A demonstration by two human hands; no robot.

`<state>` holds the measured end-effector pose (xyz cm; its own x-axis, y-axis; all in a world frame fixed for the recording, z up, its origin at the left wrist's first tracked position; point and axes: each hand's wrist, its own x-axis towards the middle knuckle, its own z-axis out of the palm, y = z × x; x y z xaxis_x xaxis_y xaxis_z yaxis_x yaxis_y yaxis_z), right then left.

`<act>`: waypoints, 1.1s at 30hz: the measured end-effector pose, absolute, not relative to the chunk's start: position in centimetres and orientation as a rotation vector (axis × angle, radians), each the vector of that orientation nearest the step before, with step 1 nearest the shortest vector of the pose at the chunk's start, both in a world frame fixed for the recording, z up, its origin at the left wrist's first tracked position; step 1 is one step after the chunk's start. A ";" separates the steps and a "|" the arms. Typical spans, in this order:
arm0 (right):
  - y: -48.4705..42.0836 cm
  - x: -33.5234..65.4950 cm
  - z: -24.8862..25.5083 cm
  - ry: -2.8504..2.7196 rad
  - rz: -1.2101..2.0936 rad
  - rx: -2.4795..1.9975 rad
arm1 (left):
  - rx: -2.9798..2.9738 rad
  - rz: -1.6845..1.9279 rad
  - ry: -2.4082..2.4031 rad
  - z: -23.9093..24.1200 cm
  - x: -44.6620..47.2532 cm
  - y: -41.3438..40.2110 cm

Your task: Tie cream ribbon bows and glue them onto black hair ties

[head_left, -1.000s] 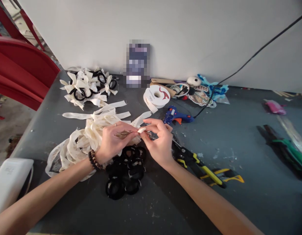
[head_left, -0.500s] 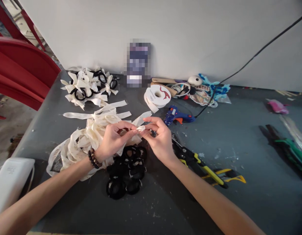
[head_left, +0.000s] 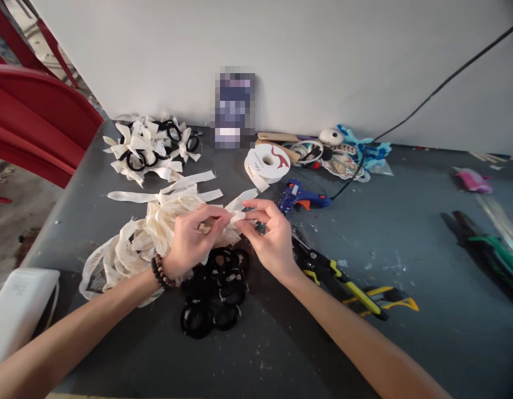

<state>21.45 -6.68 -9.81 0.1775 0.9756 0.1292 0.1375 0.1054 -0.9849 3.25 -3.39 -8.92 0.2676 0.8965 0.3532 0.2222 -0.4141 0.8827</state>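
Between my two hands is a small folded piece of cream ribbon (head_left: 238,216). My right hand (head_left: 269,233) pinches it between thumb and fingers. My left hand (head_left: 200,233), with a beaded bracelet (head_left: 160,270) on the wrist, pinches its left side with the fingertips. Under and left of my left hand lies a heap of cut cream ribbon strips (head_left: 133,244). Black hair ties (head_left: 214,302) are clustered below my hands. A blue glue gun (head_left: 301,195) rests just right of my right hand, beyond it a ribbon spool (head_left: 268,163).
Finished bows on black hair ties (head_left: 150,147) are piled at the back left. Yellow-black pliers (head_left: 348,288) lie by my right forearm, green-handled pliers (head_left: 489,252) farther right. A blurred phone (head_left: 234,108) leans on the wall. A white box-shaped device (head_left: 21,316) stands left.
The fingers of my left hand have drawn slightly left along the ribbon piece, so more of it shows. My right hand has stayed almost in place.
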 end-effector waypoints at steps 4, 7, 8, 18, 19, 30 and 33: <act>-6.7 21.5 -9.9 -1.213 0.905 -1.283 | 1.854 1.187 0.997 -9.0 3.3 -3.2; -6.7 21.4 -10.0 -1.226 0.864 -1.303 | 1.899 1.180 0.947 -9.2 3.2 -3.0; -6.8 21.4 -10.1 -1.241 0.843 -1.315 | 1.908 1.178 0.933 -9.3 3.2 -2.9; -7.1 21.5 -10.3 -1.365 0.675 -1.387 | 1.847 1.144 0.898 -9.4 3.2 -2.9; -7.1 21.5 -10.3 -1.369 0.667 -1.385 | 1.871 1.144 0.900 -9.4 3.3 -2.9; -7.1 21.5 -10.5 -1.329 0.775 -1.299 | 1.872 1.071 0.924 -8.4 3.1 -3.4; -7.0 21.4 -10.4 -1.325 0.793 -1.273 | 1.699 1.049 0.931 -8.7 3.1 -3.4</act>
<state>21.38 -7.02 -10.45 0.1563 0.9570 0.2446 0.2363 0.2042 -0.9500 3.11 -3.39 -8.75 0.3550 0.9026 0.2436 0.1343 -0.3071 0.9422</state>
